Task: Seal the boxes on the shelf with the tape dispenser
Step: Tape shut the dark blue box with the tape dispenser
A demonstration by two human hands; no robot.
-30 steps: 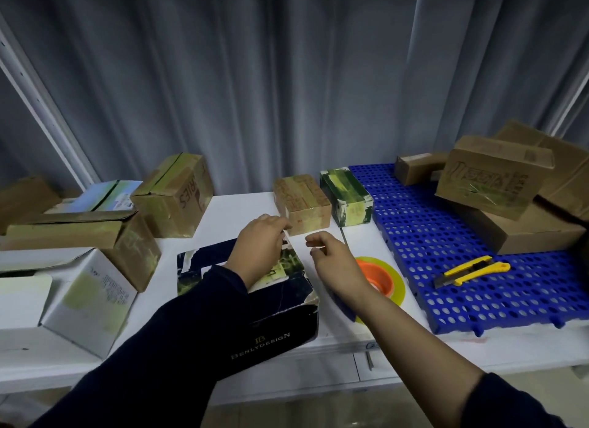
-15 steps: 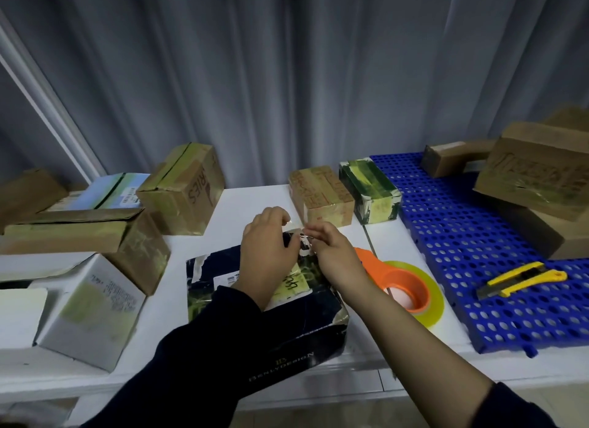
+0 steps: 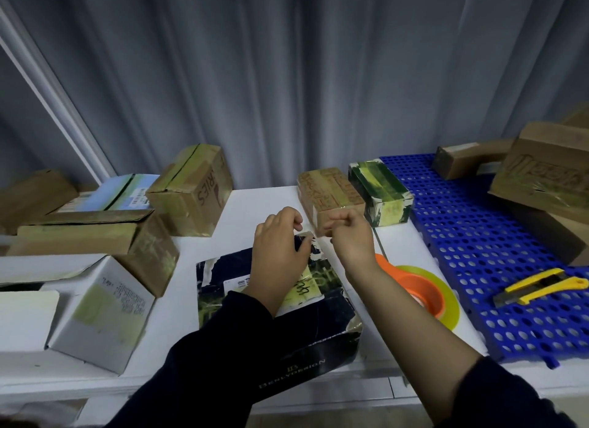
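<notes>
Hands: found both at far end of black BENLYDESIGN box [image 3: 318, 329]. Logged box flat at front edge of white shelf [image 3: 255, 198], lid patched with yellow-green tape and a barcode label. Marked left hand [image 3: 280, 246] resting on lid, fingers curled, thumb and forefinger closed on one end of short pale tape strip [image 3: 314, 227]. Marked right hand [image 3: 349, 236] just past box's far right corner, fingertips pinched tight on strip's other end. Could not trace strip's full run — too pale against shelf. Spotted tape dispenser [image 3: 424, 287], orange frame with yellowish roll, lying on shelf just right of box — partly behind right forearm, untouched by either hand. Noted small brown printed carton [image 3: 331, 192] behind hands, green-taped carton [image 3: 379, 188] just beside it. Noted brown carton marked RIES [image 3: 191, 188] further left, open-flapped brown carton [image 3: 95, 233] and white carton [image 3: 102, 313] at front left. Logged blue perforated mat [image 3: 478, 236] over right part of shelf, yellow utility knife [image 3: 541, 286] on it, stacked brown cartons [image 3: 548, 179] at far right. Logged grey curtain [image 3: 287, 77] behind everything.
</notes>
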